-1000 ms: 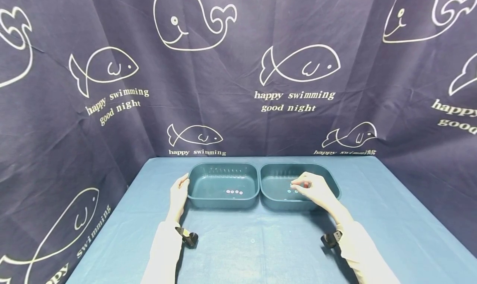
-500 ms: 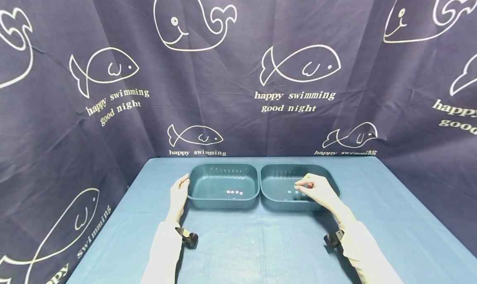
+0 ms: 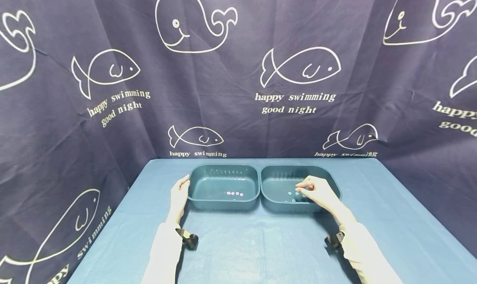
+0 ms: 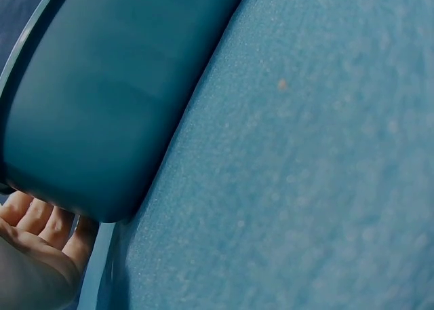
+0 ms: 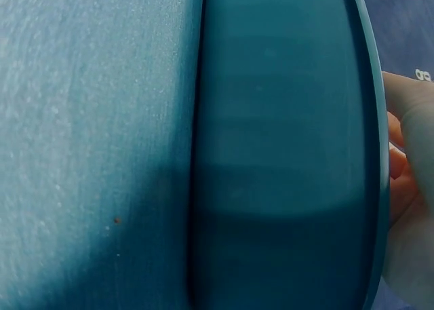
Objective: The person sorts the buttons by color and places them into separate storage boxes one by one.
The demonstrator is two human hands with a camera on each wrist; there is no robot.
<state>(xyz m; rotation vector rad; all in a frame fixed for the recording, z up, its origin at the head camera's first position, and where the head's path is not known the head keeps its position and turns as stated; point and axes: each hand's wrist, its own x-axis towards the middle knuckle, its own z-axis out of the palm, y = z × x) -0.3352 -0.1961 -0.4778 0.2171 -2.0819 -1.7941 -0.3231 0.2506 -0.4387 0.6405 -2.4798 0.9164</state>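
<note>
Two dark teal bins stand side by side: the left bin [image 3: 223,203] and the right bin [image 3: 290,206]. My left hand [image 3: 179,195] rests at the left bin's outer end, fingers against its wall; the left wrist view shows the fingers [image 4: 41,218] there. My right hand [image 3: 318,191] is over the right bin, thumb and index fingertips close together. Whether they pinch a small piece I cannot tell. Below lie several small blue ring-like pieces [image 3: 297,193]. The right wrist view has this hand [image 5: 413,208] partly behind the bin wall.
A short row of small pink round pieces [image 3: 232,193] lies in the left bin. Blue cloth covers the table [image 3: 257,251], with a tiny pale ring [image 3: 253,242] near the middle. A dark curtain [image 3: 238,77] with fish drawings closes off the back and sides.
My right hand has shifted slightly right and toward me over the right bin. One more small blue piece now shows near that bin's front wall. My left hand has stayed in place.
</note>
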